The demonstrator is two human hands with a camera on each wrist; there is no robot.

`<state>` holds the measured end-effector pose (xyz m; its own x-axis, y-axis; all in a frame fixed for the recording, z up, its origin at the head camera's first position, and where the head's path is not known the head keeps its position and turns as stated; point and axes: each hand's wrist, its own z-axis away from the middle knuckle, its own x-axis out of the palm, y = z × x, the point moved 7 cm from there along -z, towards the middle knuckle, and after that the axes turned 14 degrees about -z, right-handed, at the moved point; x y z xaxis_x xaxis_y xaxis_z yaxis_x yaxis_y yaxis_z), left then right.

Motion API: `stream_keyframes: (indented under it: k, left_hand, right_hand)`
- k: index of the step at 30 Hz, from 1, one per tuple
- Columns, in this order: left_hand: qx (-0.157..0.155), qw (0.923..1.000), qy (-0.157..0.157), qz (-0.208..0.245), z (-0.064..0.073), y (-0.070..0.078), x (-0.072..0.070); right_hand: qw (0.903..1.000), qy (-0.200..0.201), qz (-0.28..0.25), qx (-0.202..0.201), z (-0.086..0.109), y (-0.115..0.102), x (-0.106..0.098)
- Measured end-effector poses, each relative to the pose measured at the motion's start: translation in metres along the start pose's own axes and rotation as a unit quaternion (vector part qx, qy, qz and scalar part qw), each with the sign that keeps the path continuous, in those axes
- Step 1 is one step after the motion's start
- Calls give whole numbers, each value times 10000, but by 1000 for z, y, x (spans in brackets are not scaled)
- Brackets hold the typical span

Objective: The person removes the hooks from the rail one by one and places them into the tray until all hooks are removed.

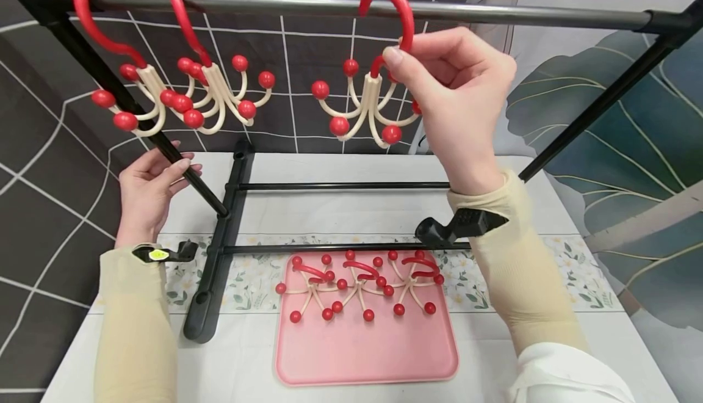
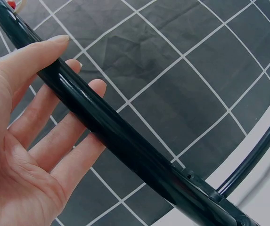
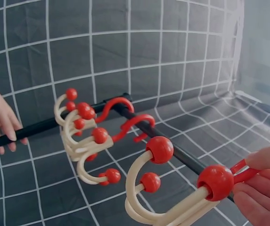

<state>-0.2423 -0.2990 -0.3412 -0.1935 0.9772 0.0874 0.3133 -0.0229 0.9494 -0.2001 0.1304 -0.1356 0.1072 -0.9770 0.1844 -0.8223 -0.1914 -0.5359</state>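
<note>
My right hand (image 1: 464, 94) pinches the red hook of a multi-arm hanger (image 1: 371, 94) between thumb and fingers. Its curve overlaps the rack's top rail (image 1: 307, 5) in the head view, and its cream arms with red ball ends hang below. On the left, my left hand (image 1: 145, 192) grips the slanted black post (image 2: 116, 132) of the rack, thumb across the front and fingers behind. Two similar hangers, one at the far left (image 1: 151, 82) and another (image 1: 219, 85) beside it, hang from the rail by their red hooks.
A pink tray (image 1: 365, 354) on the white table holds three more hangers (image 1: 359, 287) lying flat. The rack's black foot (image 1: 205, 305) and lower crossbars (image 1: 340, 248) stand around its back and left side. Dark grid-patterned cloth (image 1: 313, 61) hangs behind.
</note>
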Motion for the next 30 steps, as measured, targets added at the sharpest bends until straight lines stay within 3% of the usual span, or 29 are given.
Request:
stream_keyframes:
  k: [8, 13, 30]
  left_hand:
    - [-5, 10000, -5, -30, 0, 1, 1]
    - [-6, 10000, -10, -41, 1, 2, 2]
    - [-20, 10000, -17, -34, 1, 2, 3]
  right_hand:
    - [9981, -396, 331, 347, 27, 4, -3]
    - [9945, -710, 221, 739, 47, 9, -5]
    - [9730, -1356, 100, 1863, 106, 24, -9]
